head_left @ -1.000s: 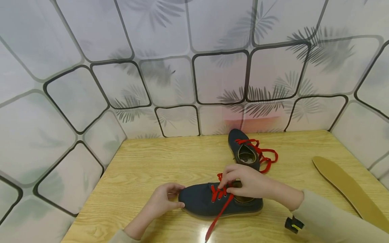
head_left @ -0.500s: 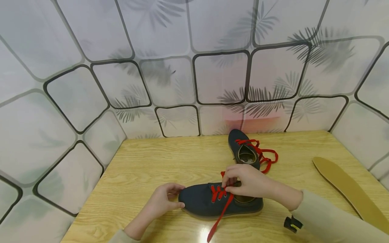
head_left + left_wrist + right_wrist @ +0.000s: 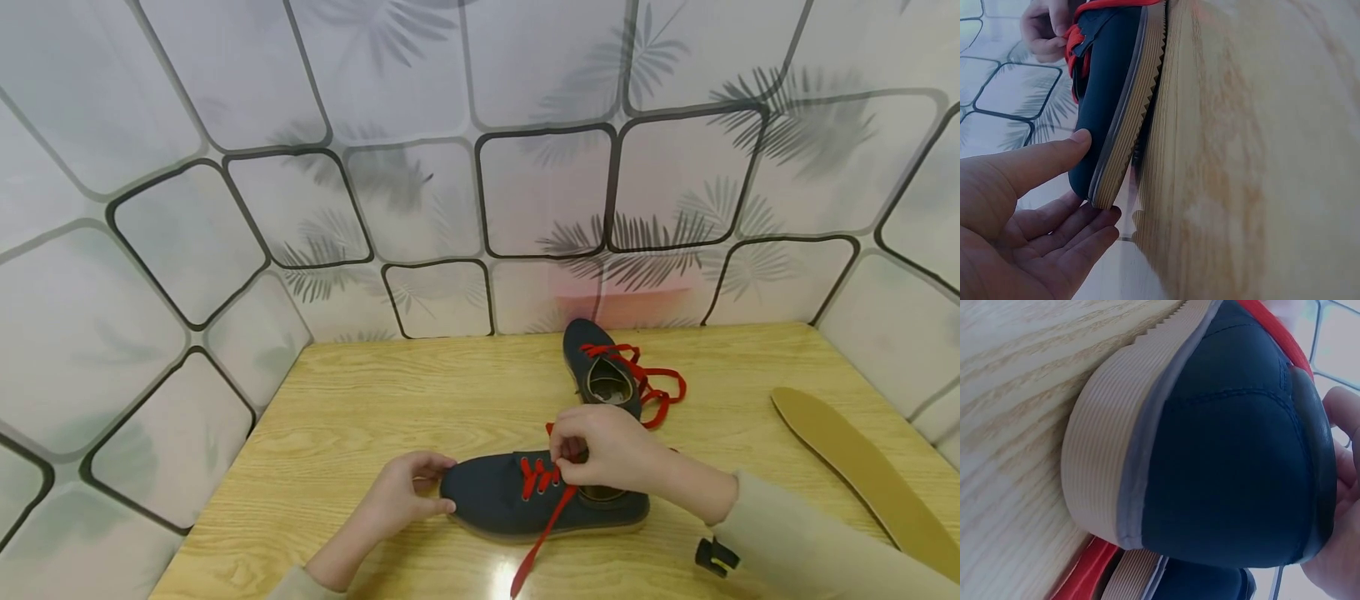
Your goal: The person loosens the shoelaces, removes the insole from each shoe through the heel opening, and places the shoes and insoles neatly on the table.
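Note:
A dark blue canvas shoe [image 3: 483,496] with a tan ridged sole lies on the wooden table, toe to the left. My left hand [image 3: 405,496] holds its toe; the thumb [image 3: 1079,140] presses the upper while the fingers sit around the tip. Above the shoe's opening, my right hand [image 3: 611,446] pinches the red shoelace [image 3: 551,525] near the top eyelets. The pinched bit is mostly hidden by the fingers. One lace end trails over the near side onto the table. The right wrist view shows the shoe's heel [image 3: 1222,469] up close.
Behind the right hand stands a second blue shoe [image 3: 576,340] with loose red laces [image 3: 663,372]. A tan insole [image 3: 855,467] lies at the table's right. A small black device [image 3: 717,557] hangs at the right sleeve. Patterned cloth walls [image 3: 420,208] enclose the table [image 3: 360,400].
My right hand has shifted slightly right, toward the shoe's opening, its fingers drawn closer together on the lace. The trailing lace end has slid a little right. The left hand stays put.

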The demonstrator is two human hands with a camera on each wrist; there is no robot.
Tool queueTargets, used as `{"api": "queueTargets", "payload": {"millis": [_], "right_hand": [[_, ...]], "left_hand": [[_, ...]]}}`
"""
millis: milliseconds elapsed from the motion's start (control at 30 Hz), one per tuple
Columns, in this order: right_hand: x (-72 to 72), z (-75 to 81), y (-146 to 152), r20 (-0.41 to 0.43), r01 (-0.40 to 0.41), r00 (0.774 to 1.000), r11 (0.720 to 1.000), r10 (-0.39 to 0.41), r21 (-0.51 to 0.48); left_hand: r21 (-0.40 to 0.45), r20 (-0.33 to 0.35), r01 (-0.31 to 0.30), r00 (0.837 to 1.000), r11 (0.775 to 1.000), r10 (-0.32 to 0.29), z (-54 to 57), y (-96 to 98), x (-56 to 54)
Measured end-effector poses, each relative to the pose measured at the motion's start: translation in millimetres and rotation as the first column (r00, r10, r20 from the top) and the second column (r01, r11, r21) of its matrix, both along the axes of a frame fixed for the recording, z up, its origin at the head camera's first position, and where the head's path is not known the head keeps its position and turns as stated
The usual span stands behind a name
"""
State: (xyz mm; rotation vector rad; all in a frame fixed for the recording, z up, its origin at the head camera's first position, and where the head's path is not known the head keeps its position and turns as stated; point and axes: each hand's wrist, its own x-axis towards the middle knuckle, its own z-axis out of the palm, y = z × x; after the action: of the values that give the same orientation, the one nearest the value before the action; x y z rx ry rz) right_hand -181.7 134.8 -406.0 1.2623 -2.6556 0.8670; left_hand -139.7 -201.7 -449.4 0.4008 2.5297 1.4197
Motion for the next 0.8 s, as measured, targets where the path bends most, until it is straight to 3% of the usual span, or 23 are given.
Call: {"api": "queueTargets", "payload": {"millis": [133,233,400,533,600,800], "right_hand": [[1.0,-1.0,0,0.016,0.022,1.0,0.999,-0.021,-0.029],[0.8,-3.3,1,0.101,0.041,0.994,0.995,-0.033,-0.086],[-2.6,-7.6,3,0.306,0.1,0.951,0.979,-0.042,-0.178],[-7.0,-9.1,5,0.4,0.14,0.916,0.961,-0.034,-0.238],[-8.5,-9.4,5,0.407,0.13,0.913,0.957,-0.014,-0.258],[-8.5,-11.1,5,0.312,0.01,0.947,0.967,0.072,-0.254]], "left_hand": [[0.0,0.005,0.0,1.0,1.0,0.0,0.5,-0.2,0.0],[-0.002,0.008,-0.001,1.0,1.0,0.001,0.4,-0.4,-0.1],[-0.003,0.004,0.0,1.0,1.0,0.0,-0.2,-0.6,-0.5],[-0.005,0.003,-0.001,1.0,1.0,0.001,-0.6,-0.8,-0.8],[-0.007,0.003,-0.002,1.0,1.0,0.002,-0.8,-0.9,-0.9],[-0.006,0.013,-0.004,1.0,1.0,0.005,-1.2,-1.1,-1.3]]}}
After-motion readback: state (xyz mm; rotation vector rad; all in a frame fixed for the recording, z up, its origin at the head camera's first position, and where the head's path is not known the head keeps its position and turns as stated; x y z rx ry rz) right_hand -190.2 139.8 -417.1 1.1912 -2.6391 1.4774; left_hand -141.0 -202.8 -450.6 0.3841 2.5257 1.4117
